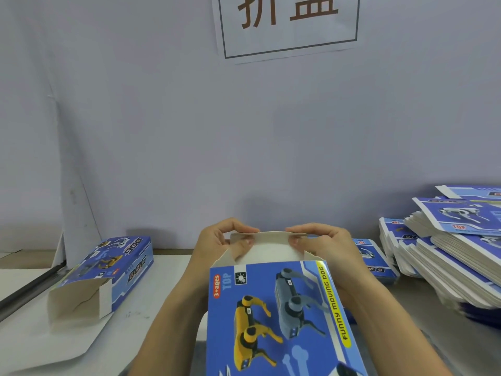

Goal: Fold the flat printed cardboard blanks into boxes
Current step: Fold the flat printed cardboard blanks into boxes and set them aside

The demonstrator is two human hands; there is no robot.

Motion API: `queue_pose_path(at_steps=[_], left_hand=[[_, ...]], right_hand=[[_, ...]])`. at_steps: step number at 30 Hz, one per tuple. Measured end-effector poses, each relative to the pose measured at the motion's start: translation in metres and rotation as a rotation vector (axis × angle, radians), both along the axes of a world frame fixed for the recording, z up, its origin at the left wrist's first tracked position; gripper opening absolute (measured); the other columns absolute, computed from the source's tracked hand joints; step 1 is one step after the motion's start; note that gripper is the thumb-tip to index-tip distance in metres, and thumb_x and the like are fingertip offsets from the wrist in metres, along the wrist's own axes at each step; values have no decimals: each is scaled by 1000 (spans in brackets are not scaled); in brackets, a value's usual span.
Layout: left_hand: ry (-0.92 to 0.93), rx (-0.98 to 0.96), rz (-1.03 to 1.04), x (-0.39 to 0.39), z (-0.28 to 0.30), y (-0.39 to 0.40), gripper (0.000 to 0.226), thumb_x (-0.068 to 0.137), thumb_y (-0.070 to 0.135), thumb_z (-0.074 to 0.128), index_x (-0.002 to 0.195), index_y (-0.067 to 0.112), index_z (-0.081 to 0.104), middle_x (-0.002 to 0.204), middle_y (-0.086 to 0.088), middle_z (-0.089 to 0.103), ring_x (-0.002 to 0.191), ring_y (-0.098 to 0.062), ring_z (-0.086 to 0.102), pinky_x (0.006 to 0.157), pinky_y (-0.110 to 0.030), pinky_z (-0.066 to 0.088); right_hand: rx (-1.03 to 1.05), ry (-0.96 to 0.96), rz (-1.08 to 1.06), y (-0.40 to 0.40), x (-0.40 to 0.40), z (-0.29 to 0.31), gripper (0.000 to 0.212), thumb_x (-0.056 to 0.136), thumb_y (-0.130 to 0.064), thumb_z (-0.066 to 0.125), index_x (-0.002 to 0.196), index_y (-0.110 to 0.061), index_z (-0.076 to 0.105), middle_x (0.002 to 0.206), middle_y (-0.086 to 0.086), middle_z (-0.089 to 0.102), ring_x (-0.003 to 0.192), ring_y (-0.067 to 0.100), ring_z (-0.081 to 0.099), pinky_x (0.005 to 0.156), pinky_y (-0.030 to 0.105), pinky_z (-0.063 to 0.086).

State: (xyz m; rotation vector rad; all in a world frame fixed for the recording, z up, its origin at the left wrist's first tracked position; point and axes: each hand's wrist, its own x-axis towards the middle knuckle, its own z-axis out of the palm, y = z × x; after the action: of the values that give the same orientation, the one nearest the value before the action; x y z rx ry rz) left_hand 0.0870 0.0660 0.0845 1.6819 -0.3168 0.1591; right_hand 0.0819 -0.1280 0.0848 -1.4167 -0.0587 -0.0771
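Observation:
A blue printed box (282, 316) with yellow and grey robot dogs is raised in front of me, its far end open. Its white lid flap (268, 241) stands up at that end. My left hand (217, 240) pinches the flap's left corner and my right hand (322, 242) pinches the right corner, thumbs on the near face. A stack of flat printed blanks (455, 256) lies at the right. A folded box (108, 270) with one open end lies on the table at the left.
A pale wall stands close behind the table (168, 289), with a paper sign (287, 23) on it. A dark rail (27, 286) runs along the left edge. One more printed blank (376, 261) lies flat behind my right wrist.

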Motion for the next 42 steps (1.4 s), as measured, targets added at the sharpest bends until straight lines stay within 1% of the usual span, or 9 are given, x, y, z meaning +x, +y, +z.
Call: queue_pose_path(at_steps=[8, 10, 13, 16, 21, 25, 29, 34, 42], left_hand=[[227, -142, -245, -3, 0, -8, 29, 95, 35, 53, 106, 17, 73, 111, -16, 74, 84, -20, 76, 78, -40, 61], [281, 65, -365, -6, -1, -1, 18, 102, 20, 55, 119, 20, 62, 124, -15, 69, 80, -7, 74, 88, -42, 59], [353, 165, -720, -13, -6, 16, 69, 87, 19, 76, 142, 42, 41, 135, -10, 64, 116, -27, 67, 95, -43, 56], [299, 168, -706, -22, -3, 19, 71, 80, 17, 78, 135, 51, 49, 133, -10, 65, 118, -33, 65, 96, -44, 56], [-128, -647, -136, -14, 12, 20, 87, 49, 22, 97, 130, 30, 63, 134, -5, 66, 111, -24, 69, 82, -43, 61], [-73, -813, 182, -6, 16, 41, 111, 63, 49, 85, 157, 23, 30, 147, 0, 46, 138, -27, 41, 90, -44, 52], [169, -256, 233, 1, -7, 20, 28, 93, 22, 67, 121, 17, 65, 122, -5, 69, 109, -23, 63, 82, -37, 56], [132, 447, 79, 4, -27, -9, 23, 91, 42, 69, 112, 41, 61, 119, 23, 62, 106, 4, 60, 80, -16, 47], [116, 633, 74, 5, -34, -10, 33, 93, 46, 65, 125, 40, 57, 127, 16, 58, 114, -3, 58, 90, -21, 48]], right_hand=[[390, -123, -434, -33, 11, -6, 20, 95, 1, 60, 104, -15, 68, 99, 14, 67, 73, 24, 62, 70, 35, 54], [478, -142, -556, -47, 11, -8, 20, 94, -1, 61, 106, -16, 68, 97, 11, 67, 64, 16, 64, 62, 29, 55], [549, -96, -603, -57, 8, -12, 17, 91, -5, 64, 102, -16, 70, 84, 4, 67, 51, 10, 64, 44, 20, 51], [630, 9, -570, -59, 10, -14, 19, 91, -12, 56, 101, -6, 70, 82, 2, 67, 48, 9, 64, 44, 19, 49], [730, 75, -469, -58, 10, -19, 30, 101, -26, 41, 116, -22, 66, 94, 4, 78, 76, 20, 77, 60, 25, 54], [379, 91, -354, -52, 13, -21, 27, 100, -13, 45, 119, -21, 62, 101, 4, 74, 86, 24, 73, 66, 30, 52], [-243, 7, -62, -34, 14, -23, 25, 95, -18, 65, 117, -28, 70, 112, -5, 73, 103, 15, 68, 77, 28, 50], [-1167, 18, 335, -12, 7, -34, 81, 74, -48, 84, 143, -51, 41, 146, -27, 36, 138, 8, 36, 113, 32, 34], [-1323, -31, 148, -9, 14, -37, 45, 86, -31, 76, 127, -45, 63, 135, -3, 50, 120, 21, 49, 91, 28, 42]])
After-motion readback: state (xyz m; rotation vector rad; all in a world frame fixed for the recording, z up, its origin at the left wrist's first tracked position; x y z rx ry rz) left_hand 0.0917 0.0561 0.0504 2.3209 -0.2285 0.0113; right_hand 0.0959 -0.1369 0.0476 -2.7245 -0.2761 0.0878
